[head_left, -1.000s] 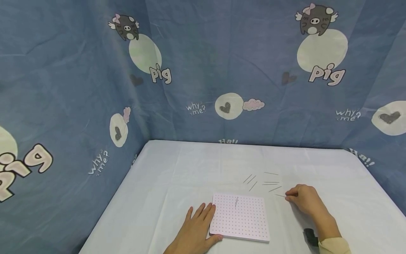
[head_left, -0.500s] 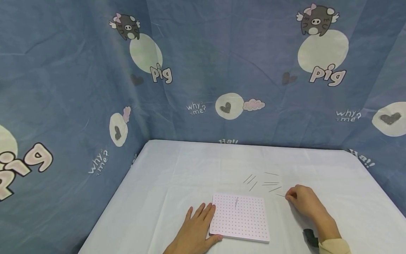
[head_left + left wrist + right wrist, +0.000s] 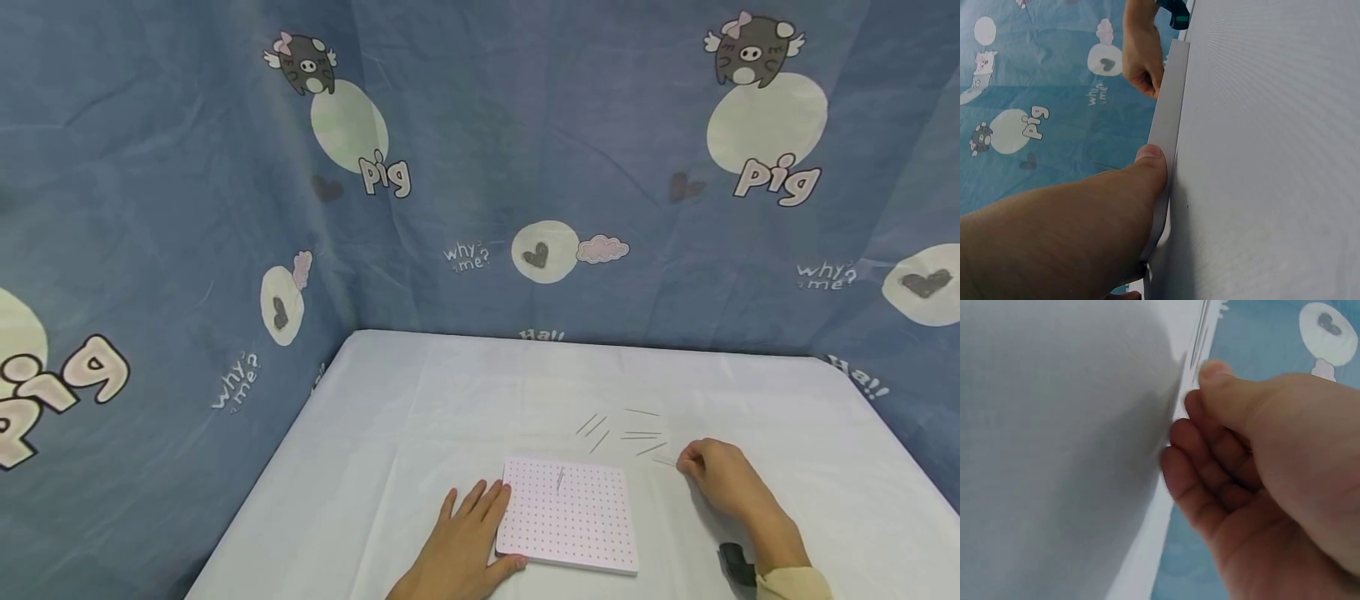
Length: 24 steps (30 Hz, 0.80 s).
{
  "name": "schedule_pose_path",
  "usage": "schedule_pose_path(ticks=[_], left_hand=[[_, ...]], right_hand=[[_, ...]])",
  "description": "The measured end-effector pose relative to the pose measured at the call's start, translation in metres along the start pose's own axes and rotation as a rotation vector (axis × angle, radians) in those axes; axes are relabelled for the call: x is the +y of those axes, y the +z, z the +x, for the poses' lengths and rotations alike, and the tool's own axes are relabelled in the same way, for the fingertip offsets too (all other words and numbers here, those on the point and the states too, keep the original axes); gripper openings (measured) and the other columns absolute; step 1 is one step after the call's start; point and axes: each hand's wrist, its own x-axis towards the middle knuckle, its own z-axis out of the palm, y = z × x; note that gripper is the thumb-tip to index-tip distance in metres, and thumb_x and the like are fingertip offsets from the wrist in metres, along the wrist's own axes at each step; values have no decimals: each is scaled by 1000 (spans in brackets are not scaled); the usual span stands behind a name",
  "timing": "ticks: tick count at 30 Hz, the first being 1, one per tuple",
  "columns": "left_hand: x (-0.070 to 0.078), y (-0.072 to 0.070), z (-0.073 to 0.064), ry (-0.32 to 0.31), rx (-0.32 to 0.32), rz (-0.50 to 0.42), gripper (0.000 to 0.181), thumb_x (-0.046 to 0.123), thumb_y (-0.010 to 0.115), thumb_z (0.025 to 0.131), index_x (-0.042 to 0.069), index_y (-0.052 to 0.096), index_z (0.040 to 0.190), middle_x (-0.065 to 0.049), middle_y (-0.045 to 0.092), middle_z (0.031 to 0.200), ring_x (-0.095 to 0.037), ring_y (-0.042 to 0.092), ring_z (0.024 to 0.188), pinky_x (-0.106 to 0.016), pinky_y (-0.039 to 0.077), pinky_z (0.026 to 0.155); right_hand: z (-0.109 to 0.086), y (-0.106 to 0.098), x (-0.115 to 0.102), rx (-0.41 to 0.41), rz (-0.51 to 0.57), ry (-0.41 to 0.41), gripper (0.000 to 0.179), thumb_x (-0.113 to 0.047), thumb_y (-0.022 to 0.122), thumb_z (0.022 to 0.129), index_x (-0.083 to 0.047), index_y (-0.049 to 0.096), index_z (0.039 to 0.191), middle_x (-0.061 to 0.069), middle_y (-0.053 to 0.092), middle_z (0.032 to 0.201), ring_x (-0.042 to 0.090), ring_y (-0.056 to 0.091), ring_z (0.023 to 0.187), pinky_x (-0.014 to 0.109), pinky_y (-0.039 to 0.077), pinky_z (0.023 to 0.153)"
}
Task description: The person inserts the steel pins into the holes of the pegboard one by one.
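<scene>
A thin needle (image 3: 663,461) lies at the tips of my right hand (image 3: 720,477), whose thumb and forefinger pinch its right end low over the white table. In the right wrist view, the fingers of that hand (image 3: 1229,444) are curled in beside the thumb; the needle is hard to make out there. My left hand (image 3: 467,537) lies with spread, straight fingers against the left side of a pale pink board (image 3: 566,521) dotted with a grid of small holes. The thumb (image 3: 1154,164) touches the board's near edge. Near the board's back edge, thin needles (image 3: 559,478) stand up from it.
Several loose needles (image 3: 641,433) lie on the white tablecloth (image 3: 450,400) behind the board and left of my right hand. A black strap-like object (image 3: 737,564) is by the right wrist. A blue patterned curtain (image 3: 465,167) rises behind and left of the table.
My right hand stays almost in place, its fingertips drawn slightly closer on the needle. The left hand and the board have not moved; the head view has shifted very slightly.
</scene>
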Motion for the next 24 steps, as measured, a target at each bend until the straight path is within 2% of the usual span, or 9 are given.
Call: schedule_pose_path(ticks=[7, 12, 18, 24], left_hand=[[0, -1, -1, 21, 21, 10, 97, 74, 54, 90, 8, 34, 159, -12, 40, 163, -36, 37, 151, -68, 29, 117], [1, -1, -1, 17, 13, 5, 97, 73, 55, 90, 8, 34, 159, -12, 40, 163, -36, 37, 151, -68, 29, 117], [1, -2, 0, 11, 8, 3, 97, 73, 56, 89, 9, 34, 159, -12, 40, 163, -36, 37, 151, -68, 28, 117], [1, -2, -1, 14, 5, 8, 97, 73, 56, 90, 9, 34, 159, -11, 40, 163, -35, 37, 151, -67, 29, 117]], right_hand=[[-2, 0, 1, 61, 50, -65, 5, -10, 68, 96, -8, 70, 93, 1, 66, 86, 13, 55, 78, 33, 50, 68], [-2, 0, -4, 92, 106, -78, 7, -13, 69, 97, -9, 75, 99, 2, 72, 96, 15, 64, 86, 33, 54, 72], [-4, -4, -11, 125, 149, -50, 10, -16, 66, 99, -9, 74, 103, 4, 75, 99, 23, 70, 93, 36, 55, 73], [-4, -7, -12, 135, 168, -20, 17, -25, 64, 102, -9, 68, 96, 2, 72, 92, 21, 66, 88, 36, 51, 71]])
